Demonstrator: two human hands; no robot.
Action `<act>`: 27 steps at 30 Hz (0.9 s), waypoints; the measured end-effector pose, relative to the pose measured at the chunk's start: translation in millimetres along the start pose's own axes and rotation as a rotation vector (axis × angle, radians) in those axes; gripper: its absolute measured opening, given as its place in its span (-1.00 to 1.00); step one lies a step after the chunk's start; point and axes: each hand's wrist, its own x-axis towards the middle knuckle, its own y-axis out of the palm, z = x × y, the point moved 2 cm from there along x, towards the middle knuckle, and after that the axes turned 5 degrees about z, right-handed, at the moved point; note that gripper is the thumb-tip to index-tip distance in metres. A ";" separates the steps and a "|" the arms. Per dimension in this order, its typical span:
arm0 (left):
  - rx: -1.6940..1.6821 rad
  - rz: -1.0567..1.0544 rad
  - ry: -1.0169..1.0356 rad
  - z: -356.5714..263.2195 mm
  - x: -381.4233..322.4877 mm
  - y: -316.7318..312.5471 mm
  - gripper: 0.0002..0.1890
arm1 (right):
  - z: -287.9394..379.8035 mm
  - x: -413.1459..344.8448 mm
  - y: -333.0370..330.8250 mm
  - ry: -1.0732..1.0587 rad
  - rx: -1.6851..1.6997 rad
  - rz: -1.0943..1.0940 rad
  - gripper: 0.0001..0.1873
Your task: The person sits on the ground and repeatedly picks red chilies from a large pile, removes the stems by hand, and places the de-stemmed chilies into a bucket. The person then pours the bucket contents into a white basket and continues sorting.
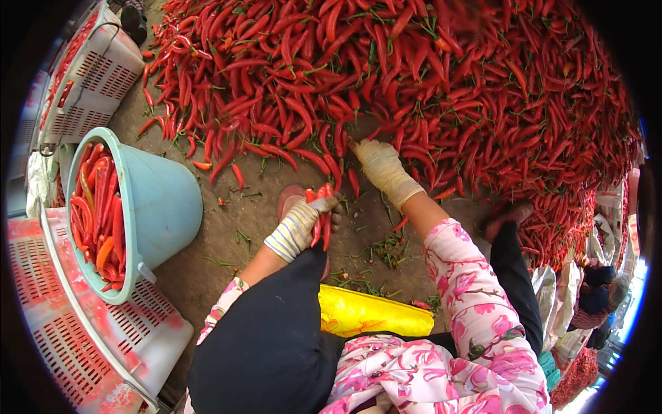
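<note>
My left hand (297, 225), in a striped knit glove with dark-stained fingers, grips a few red chili peppers (327, 227) above my lap. A pale, worn glove covers my right hand (381, 164), which reaches to the near edge of a large heap of red chili peppers (331, 77). Its fingertips are at the peppers there; whether they pinch one is unclear. Loose peppers lie on the bare floor (217, 243) between the hands and the heap. Cut green stems (390, 251) are scattered below my right forearm.
At left a light blue bucket (168, 194) holding red peppers tilts toward a red-stained white plastic crate (150, 321). Another crate (101, 72) full of peppers stands farther up. A yellow plastic-covered thing (375, 313) lies between my legs. White sacks (563, 295) and a person (595, 300) are at right.
</note>
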 end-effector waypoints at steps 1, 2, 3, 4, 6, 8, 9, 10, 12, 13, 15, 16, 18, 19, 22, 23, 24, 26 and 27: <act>-0.045 -0.058 -0.032 1.5 2.0 -2.9 -0.77 | -3.3 -5.2 2.9 0.027 -0.013 0.016 -0.65; -0.024 -0.103 -0.058 1.7 4.0 -4.8 -0.81 | -6.9 -8.0 3.2 0.040 -0.032 0.017 -0.64; 0.002 -0.079 -0.021 2.0 4.8 -4.3 -0.82 | -8.4 -8.5 3.5 0.076 -0.058 0.064 -0.63; 0.021 -0.103 0.006 2.1 5.1 -3.8 -0.82 | -9.8 -6.3 0.0 0.035 -0.026 0.006 -0.67; 0.080 -0.134 0.070 1.4 3.7 -0.4 -0.83 | -10.1 4.2 -2.3 -0.006 -0.193 0.194 -0.67; 0.125 -0.135 0.125 1.2 1.0 4.3 -0.82 | -11.5 11.7 -7.3 -0.029 -0.272 0.211 -0.69; 0.131 -0.158 0.113 1.5 0.0 5.5 -0.83 | -13.6 13.0 -11.8 -0.041 -0.261 0.123 -0.71; 0.113 -0.156 0.102 1.5 -1.2 6.2 -0.83 | -16.4 14.8 -15.6 -0.032 -0.240 0.103 -0.74; 0.098 -0.168 0.124 -0.3 -1.8 6.0 -0.83 | -19.7 12.7 -26.5 -0.134 -0.183 0.008 -0.79; 0.101 -0.179 0.161 -2.0 -1.4 5.4 -0.82 | -20.5 9.2 -32.4 -0.164 -0.148 0.023 -0.79; 0.230 -0.268 0.322 -8.0 -0.5 3.8 -0.80 | -16.9 2.5 -50.7 -0.148 0.154 -0.050 -0.75; 0.355 -0.345 0.443 -11.5 -0.4 4.2 -0.79 | -12.8 -5.0 -60.2 -0.080 0.423 -0.104 -0.72; 0.419 -0.354 0.674 -16.8 -1.0 9.0 -0.80 | 6.8 -14.8 -75.0 0.033 1.226 -0.086 -0.67; 0.313 -0.192 0.645 -15.6 1.2 14.5 -0.80 | 20.1 -23.3 -79.9 -0.005 1.666 0.034 -0.69; 0.018 0.157 0.431 -14.8 -1.2 27.5 -0.79 | 45.6 -21.8 -98.3 -0.157 0.695 -0.250 -0.85; 0.042 0.089 0.339 -13.3 -3.5 29.0 -0.78 | 46.4 -14.2 -97.6 -0.055 0.518 -0.357 -0.85; 0.032 0.050 0.262 -13.7 -7.3 28.5 -0.76 | 39.5 -5.6 -94.5 0.067 0.615 -0.463 -0.87; -0.124 0.097 0.140 -14.7 -13.0 27.8 -0.76 | 21.6 17.5 -79.8 0.159 0.546 -0.528 -0.88; -0.157 0.103 0.137 -15.9 -15.2 25.4 -0.76 | 21.0 25.4 -63.7 0.078 0.396 -0.348 -0.87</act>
